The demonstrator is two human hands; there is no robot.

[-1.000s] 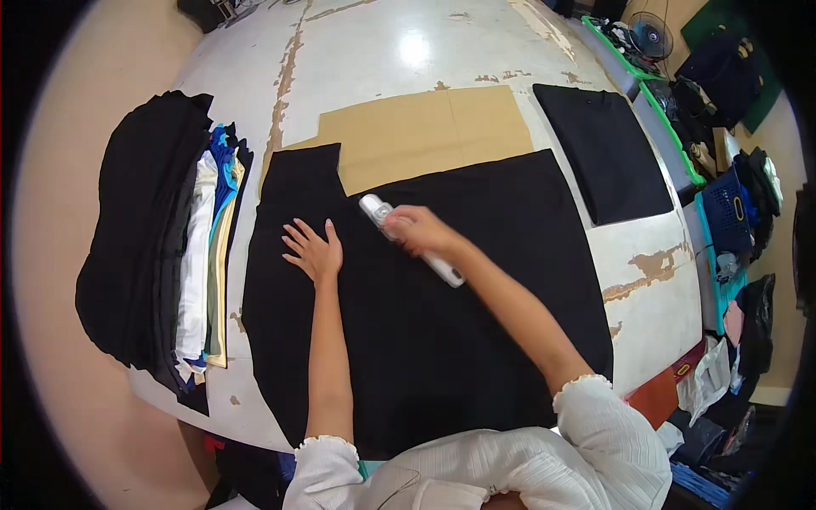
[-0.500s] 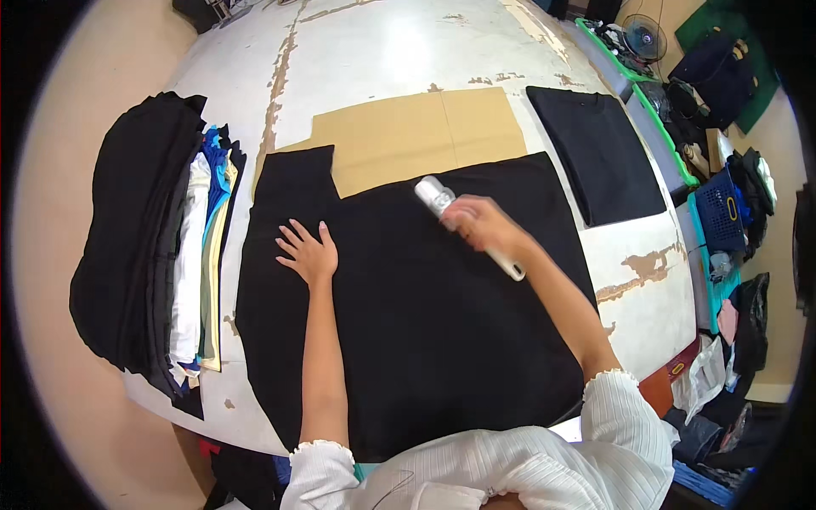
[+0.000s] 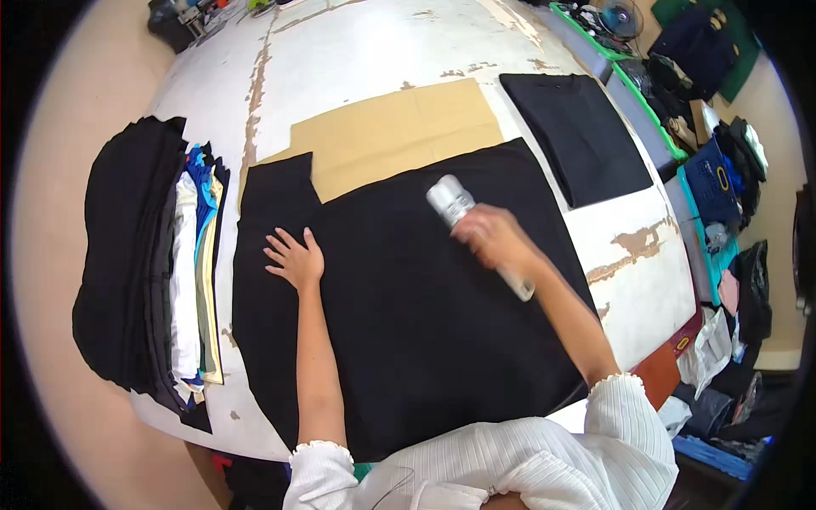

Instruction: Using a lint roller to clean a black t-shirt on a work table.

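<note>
A large black cloth lies spread on the table before me. On its left part, my left hand rests flat with fingers spread. In my right hand is what looks like a flat paintbrush, with a white tip, silvery band and pale handle, slightly blurred. Its head points up and left over the upper right of the cloth. Whether the bristles touch the fabric, I cannot tell. A tan sheet lies along the cloth's far edge, partly covered by it.
To the left stands a thick stack of black cloth, with white, blue and yellow pieces beside it. A folded black cloth lies at the right on the worn white table. Bins and a blue basket line the right side.
My right hand has shifted slightly right and nearer to me with the brush, across the cloth. My left hand stays flat on the cloth. The whole view has tilted a little.
</note>
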